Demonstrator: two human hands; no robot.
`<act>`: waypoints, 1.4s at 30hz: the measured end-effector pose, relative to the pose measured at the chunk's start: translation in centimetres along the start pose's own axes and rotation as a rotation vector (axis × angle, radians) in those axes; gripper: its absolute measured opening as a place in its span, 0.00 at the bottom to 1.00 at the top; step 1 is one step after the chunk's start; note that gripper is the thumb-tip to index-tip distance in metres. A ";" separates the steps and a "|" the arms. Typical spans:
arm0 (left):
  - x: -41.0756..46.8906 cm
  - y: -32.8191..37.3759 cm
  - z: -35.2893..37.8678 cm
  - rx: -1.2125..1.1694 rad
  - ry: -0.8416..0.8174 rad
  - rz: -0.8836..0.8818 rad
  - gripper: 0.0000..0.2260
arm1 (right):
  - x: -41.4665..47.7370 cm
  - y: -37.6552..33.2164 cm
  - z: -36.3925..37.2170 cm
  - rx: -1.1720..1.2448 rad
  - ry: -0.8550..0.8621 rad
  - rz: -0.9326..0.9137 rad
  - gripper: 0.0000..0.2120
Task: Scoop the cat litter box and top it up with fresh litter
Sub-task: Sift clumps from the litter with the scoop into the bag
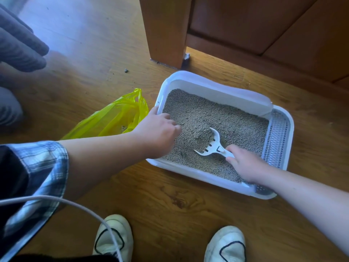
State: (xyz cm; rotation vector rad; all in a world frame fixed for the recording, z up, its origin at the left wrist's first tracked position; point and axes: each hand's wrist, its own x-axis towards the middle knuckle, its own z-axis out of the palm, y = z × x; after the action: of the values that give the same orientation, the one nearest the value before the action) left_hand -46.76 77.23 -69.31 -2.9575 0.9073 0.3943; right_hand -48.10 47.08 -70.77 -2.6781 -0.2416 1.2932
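Litter box (pixel 207 84): white, set on the wooden floor (pixel 170 208) against the foot of a wooden cabinet (pixel 166 31). It holds grey litter (pixel 222 114) across its whole tray. A perforated step (pixel 276 137) forms the right end.

Right hand (pixel 245 165): reaches in over the near rim. Thumb and fingers pinch the end of the scoop's handle. The rest of the handle is covered by the hand.

Scoop (pixel 213 152): white and slotted, lying in the middle of the tray. Its bowl points away from the right hand toward the left hand, is sunk in the litter and is loaded with a heap of it.

Left hand (pixel 158 133): at the left end of the box. The thumb lies along the rim and the fingers curl down inside over the wall, gripping it. The knuckles are just beside the scoop's bowl, not touching.

Yellow bag (pixel 117 118): on the floor just left of the box, behind the left forearm, mouth open.

One stray lump (pixel 126 70) lies on the floor, well apart from the box. Two white shoes (pixel 113 237) stand at the near edge.
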 end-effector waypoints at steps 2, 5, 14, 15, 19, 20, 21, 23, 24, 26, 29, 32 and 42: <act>0.0 0.0 0.0 -0.009 -0.009 0.005 0.01 | 0.0 -0.2 0.1 0.039 -0.010 -0.015 0.12; 0.0 0.1 -0.1 -0.003 -0.014 0.012 0.02 | 0.1 -0.3 0.4 0.092 -0.025 -0.041 0.08; -0.1 0.0 -0.2 -0.002 -0.001 0.017 0.04 | -0.3 0.3 0.6 0.151 -0.003 -0.063 0.05; -0.1 0.0 -0.2 0.001 0.000 0.015 0.04 | -0.3 0.4 0.5 0.159 0.002 -0.066 0.05; -0.1 0.0 -0.1 0.003 -0.007 0.012 0.04 | -0.3 0.5 0.1 0.164 0.013 -0.062 0.07; -0.1 0.0 -0.1 0.002 -0.010 0.010 0.04 | -0.3 0.5 0.1 0.163 0.021 -0.056 0.08; -0.1 0.0 -0.1 0.003 -0.006 0.010 0.05 | -0.3 0.5 0.1 0.163 0.032 -0.053 0.10; -0.1 -0.1 -0.1 0.011 0.008 0.010 0.05 | -0.5 0.4 0.1 0.168 0.040 -0.061 0.10; -0.1 0.0 -0.1 0.014 0.008 0.009 0.05 | -0.5 0.3 0.0 0.165 0.038 -0.070 0.10; -0.1 0.0 -0.2 0.005 -0.013 0.007 0.04 | -0.6 0.3 -0.1 0.160 0.043 -0.076 0.09; -0.1 0.1 -0.2 0.004 -0.008 0.005 0.04 | -0.9 0.2 -0.2 0.175 0.059 -0.074 0.10; 0.0 0.1 -0.1 0.006 0.014 0.010 0.05 | -1.1 0.1 -0.4 0.177 0.075 -0.070 0.12; -0.1 -0.1 0.1 -0.009 0.021 0.010 0.06 | -1.4 -0.3 -0.9 0.118 0.109 -0.085 0.11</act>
State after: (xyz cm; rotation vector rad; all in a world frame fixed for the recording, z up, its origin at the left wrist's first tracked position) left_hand -46.83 77.39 -69.42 -2.9715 0.9249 0.3697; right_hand -48.26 46.99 -69.08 -2.5992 -0.2537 1.0977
